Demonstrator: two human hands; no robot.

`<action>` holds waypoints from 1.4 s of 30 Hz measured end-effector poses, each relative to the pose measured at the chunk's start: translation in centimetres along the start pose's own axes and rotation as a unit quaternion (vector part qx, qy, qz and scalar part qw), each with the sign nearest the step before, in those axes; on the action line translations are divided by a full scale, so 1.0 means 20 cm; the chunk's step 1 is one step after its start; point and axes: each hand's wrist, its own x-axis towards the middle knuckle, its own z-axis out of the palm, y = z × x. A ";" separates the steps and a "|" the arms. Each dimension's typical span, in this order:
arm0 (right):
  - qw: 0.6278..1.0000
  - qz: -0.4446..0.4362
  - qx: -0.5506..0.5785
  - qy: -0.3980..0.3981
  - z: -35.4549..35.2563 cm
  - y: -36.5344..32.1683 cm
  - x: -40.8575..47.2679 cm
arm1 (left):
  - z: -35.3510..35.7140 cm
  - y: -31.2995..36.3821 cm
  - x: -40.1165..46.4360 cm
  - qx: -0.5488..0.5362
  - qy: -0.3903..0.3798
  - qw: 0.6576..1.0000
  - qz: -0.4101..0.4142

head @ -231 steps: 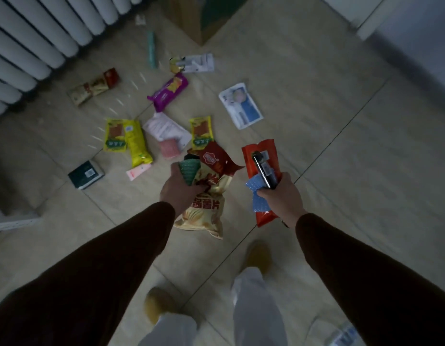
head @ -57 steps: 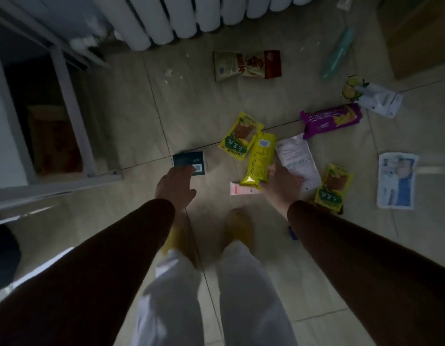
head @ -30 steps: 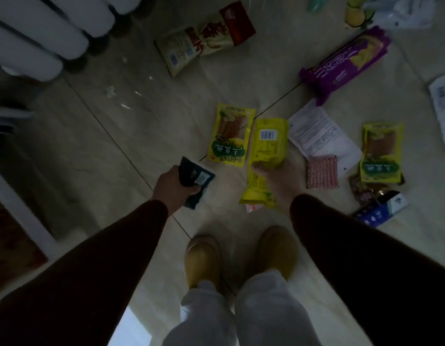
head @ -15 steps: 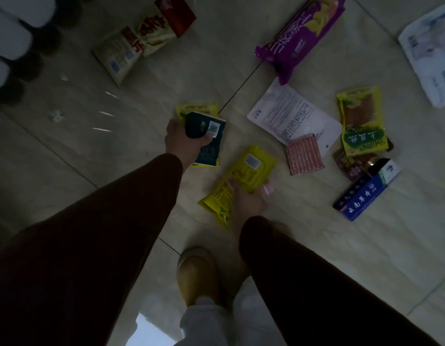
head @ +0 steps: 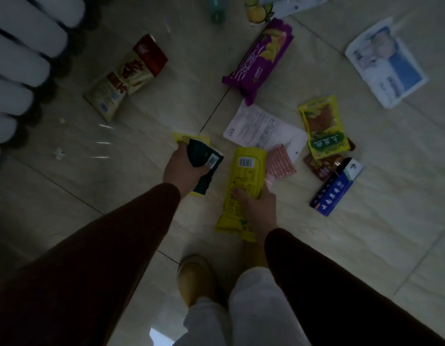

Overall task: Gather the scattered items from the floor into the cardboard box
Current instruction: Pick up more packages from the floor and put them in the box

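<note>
My left hand [head: 184, 168] is shut on a dark green packet [head: 206, 158] and presses it over a small yellow packet [head: 182, 138]; whether that one is gripped too is unclear. My right hand [head: 259, 208] grips the lower half of a long yellow packet [head: 244, 178], with something pink tucked behind it. On the floor lie a purple packet [head: 261, 58], a red-and-beige packet [head: 126, 76], a white sheet [head: 259, 126], a pink packet [head: 279, 161], a yellow-green packet [head: 321, 126] and a blue box [head: 336, 186]. The cardboard box is out of view.
A white radiator [head: 21, 58] runs along the left edge. A blue-and-white leaflet [head: 386, 63] lies far right, a teal tube [head: 216, 8] and a lemon-print packet [head: 259, 11] at the top. My yellow shoe [head: 196, 278] stands below the hands on the tiled floor.
My left hand carried the dark green packet over onto the small yellow packet. My right hand has picked up the long yellow packet and turned it more upright.
</note>
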 end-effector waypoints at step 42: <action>0.962 -0.213 -0.157 0.067 -3.15 -1.35 -0.41 | 0.82 2.68 -1.33 0.014 0.019 0.995 0.094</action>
